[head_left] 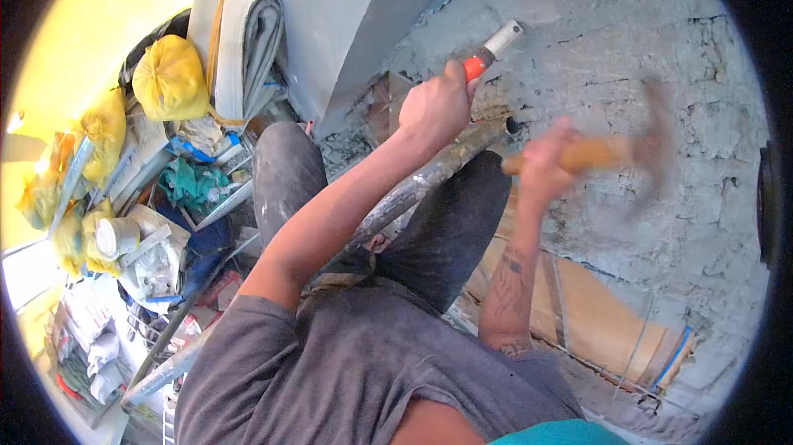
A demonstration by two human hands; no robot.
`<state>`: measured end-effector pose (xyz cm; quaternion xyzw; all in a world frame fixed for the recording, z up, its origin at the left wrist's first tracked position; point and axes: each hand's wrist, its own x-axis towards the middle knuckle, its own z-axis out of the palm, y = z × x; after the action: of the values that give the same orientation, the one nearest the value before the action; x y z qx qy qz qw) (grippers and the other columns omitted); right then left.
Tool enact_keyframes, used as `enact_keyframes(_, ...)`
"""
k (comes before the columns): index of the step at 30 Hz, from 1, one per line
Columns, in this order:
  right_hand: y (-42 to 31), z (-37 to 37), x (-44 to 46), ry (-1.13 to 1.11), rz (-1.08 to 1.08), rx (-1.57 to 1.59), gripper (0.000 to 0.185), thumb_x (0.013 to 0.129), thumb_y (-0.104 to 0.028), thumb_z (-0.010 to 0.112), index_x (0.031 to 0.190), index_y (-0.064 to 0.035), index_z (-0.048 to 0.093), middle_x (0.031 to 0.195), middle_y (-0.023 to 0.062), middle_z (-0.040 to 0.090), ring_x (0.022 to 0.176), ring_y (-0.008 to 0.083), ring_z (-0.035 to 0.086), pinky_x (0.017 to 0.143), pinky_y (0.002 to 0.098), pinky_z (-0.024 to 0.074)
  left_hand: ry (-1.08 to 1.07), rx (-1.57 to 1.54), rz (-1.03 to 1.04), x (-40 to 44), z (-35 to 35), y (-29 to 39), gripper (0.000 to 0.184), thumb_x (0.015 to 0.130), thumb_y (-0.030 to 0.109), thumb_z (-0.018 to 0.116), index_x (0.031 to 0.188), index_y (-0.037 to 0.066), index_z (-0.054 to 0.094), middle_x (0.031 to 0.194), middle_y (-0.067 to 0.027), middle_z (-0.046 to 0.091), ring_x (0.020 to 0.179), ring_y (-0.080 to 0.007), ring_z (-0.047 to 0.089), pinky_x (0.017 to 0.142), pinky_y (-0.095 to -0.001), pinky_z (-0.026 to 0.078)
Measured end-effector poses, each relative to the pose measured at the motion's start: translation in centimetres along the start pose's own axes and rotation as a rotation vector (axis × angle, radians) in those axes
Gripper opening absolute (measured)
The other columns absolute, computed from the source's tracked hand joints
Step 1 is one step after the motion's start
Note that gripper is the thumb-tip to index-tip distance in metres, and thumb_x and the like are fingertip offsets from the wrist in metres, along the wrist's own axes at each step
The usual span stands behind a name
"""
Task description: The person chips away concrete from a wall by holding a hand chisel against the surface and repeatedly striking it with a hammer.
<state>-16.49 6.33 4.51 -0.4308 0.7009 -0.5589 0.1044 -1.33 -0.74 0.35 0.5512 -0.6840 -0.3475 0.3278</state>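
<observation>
Head camera: both hands full, right up against rough grey masonry (595, 48).
Left hand (434, 108): gripping an orange-collared metal tool (502, 37), maybe a chisel; pale end pokes out past the fist, can't tell if it touches the masonry.
Right hand (549, 166): closed round a wooden-handled hammer (591, 154), head pointing away from the left hand and pretty blurred, so likely moving fast.
Pipe (406, 197): open end between the hands, the rest slanting back under the left forearm.
Yellow bag (169, 79): in the clutter beyond the left hand.
Knuckles: bare, so a glancing hammer blow could catch the left ones.
Masonry: cracked and flaky, so a hard knock could throw chips.
</observation>
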Motion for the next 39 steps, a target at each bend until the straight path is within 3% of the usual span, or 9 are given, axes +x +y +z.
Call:
enact_keyframes(2, 1.7, 1.3, 0.8, 0.01, -0.023, -0.218, 0.046, 0.088, -0.039, 0.069, 0.074, 0.0035, 0.059, 0.061, 0.0046, 0.058, 0.06, 0.0197, 0.059, 0.059, 0.0386, 0.0478, 0.012, -0.007, -0.032, 0.4, -0.1, -0.1, 0.039, 0.099, 0.037, 0.044, 0.102, -0.001, 0.045, 0.069, -0.0263, 0.064, 0.067, -0.0458, 0.065, 0.058, -0.054, 0.052)
enact_keyframes(5, 1.4, 0.4, 0.4, -0.468, 0.081, -0.615, 0.046, 0.087, -0.039, 0.071, 0.075, 0.0041, 0.06, 0.062, 0.0052, 0.059, 0.06, 0.0191, 0.059, 0.06, 0.0386, 0.0479, -0.001, 0.016, -0.027, -0.3, -0.3, -0.3, 0.039, 0.099, 0.037, 0.046, 0.102, -0.001, 0.045, 0.07, -0.0264, 0.064, 0.067, -0.045, 0.066, 0.058, -0.0535, 0.052)
enact_keyframes(15, -1.8, 1.4, 0.1, 0.115, -0.07, 0.384, 0.04, 0.09, -0.035, 0.068, 0.063, -0.0123, 0.049, 0.053, -0.0011, 0.048, 0.049, 0.0062, 0.047, 0.044, 0.0254, 0.0354, 0.052, 0.115, -0.031, 0.3, 1.3, -0.5, 0.025, 0.095, 0.025, 0.05, 0.101, 0.0, 0.046, 0.076, -0.0253, 0.066, 0.068, -0.0431, 0.067, 0.057, -0.0523, 0.054)
enact_keyframes(17, -1.1, 1.3, 0.4, -0.361, 0.383, -0.357, 0.041, 0.087, -0.037, 0.072, 0.065, -0.0077, 0.055, 0.055, 0.0032, 0.053, 0.053, 0.01, 0.052, 0.05, 0.0274, 0.0404, 0.054, 0.119, -0.039, 0.0, 1.6, -0.7, 0.021, 0.094, 0.019, 0.051, 0.101, 0.001, 0.046, 0.076, -0.0254, 0.066, 0.068, -0.0428, 0.068, 0.057, -0.0521, 0.055)
enact_keyframes(21, -7.6, -0.9, 0.0, -0.181, -0.05, -0.553, 0.042, 0.085, -0.038, 0.073, 0.072, 0.0012, 0.062, 0.061, 0.0086, 0.06, 0.056, 0.0181, 0.056, 0.056, 0.0359, 0.044, 0.063, 0.162, 0.008, 0.3, 1.6, -0.9, 0.016, 0.09, 0.01, 0.051, 0.101, 0.0, 0.045, 0.075, -0.025, 0.066, 0.067, -0.0415, 0.069, 0.054, -0.0508, 0.055)
enact_keyframes(23, -9.7, -1.8, 0.0, 0.021, -0.284, -0.272, 0.04, 0.087, -0.036, 0.072, 0.072, 0.0004, 0.062, 0.064, 0.0087, 0.062, 0.059, 0.017, 0.057, 0.058, 0.035, 0.0456, 0.072, 0.181, 0.006, 0.5, 1.4, -0.7, 0.016, 0.09, 0.01, 0.051, 0.1, 0.0, 0.045, 0.075, -0.0249, 0.066, 0.067, -0.041, 0.069, 0.053, -0.0504, 0.055)
enact_keyframes(27, -4.5, -0.4, 1.0, 0.183, -0.259, 0.17, 0.038, 0.088, -0.035, 0.07, 0.078, 0.0016, 0.065, 0.069, 0.0102, 0.064, 0.064, 0.0195, 0.059, 0.064, 0.0357, 0.0477, 0.101, 0.205, 0.011, 0.1, 1.5, -0.4, 0.015, 0.089, 0.009, 0.052, 0.099, -0.001, 0.046, 0.075, -0.0245, 0.066, 0.066, -0.0402, 0.069, 0.052, -0.0495, 0.055)
enact_keyframes(30, -1.6, 1.6, 0.2, -0.271, -0.013, -0.702, 0.047, 0.086, -0.041, 0.07, 0.082, 0.0052, 0.065, 0.068, 0.0151, 0.063, 0.067, 0.0249, 0.062, 0.068, 0.0409, 0.0489, 0.11, 0.208, 0.008, 0.2, 1.4, -0.6, 0.015, 0.089, 0.009, 0.052, 0.099, 0.0, 0.046, 0.076, -0.0242, 0.066, 0.067, -0.0403, 0.069, 0.053, -0.0488, 0.056)
enact_keyframes(39, -8.0, -0.6, 0.0, 0.075, -0.148, 0.03, 0.05, 0.086, -0.042, 0.069, 0.075, 0.0058, 0.062, 0.066, 0.0158, 0.062, 0.06, 0.0269, 0.061, 0.06, 0.0433, 0.0481, 0.101, 0.27, 0.06, 0.4, 1.4, -0.6, 0.017, 0.09, 0.01, 0.053, 0.1, -0.003, 0.048, 0.076, -0.0214, 0.067, 0.063, -0.0362, 0.07, 0.048, -0.0436, 0.056)
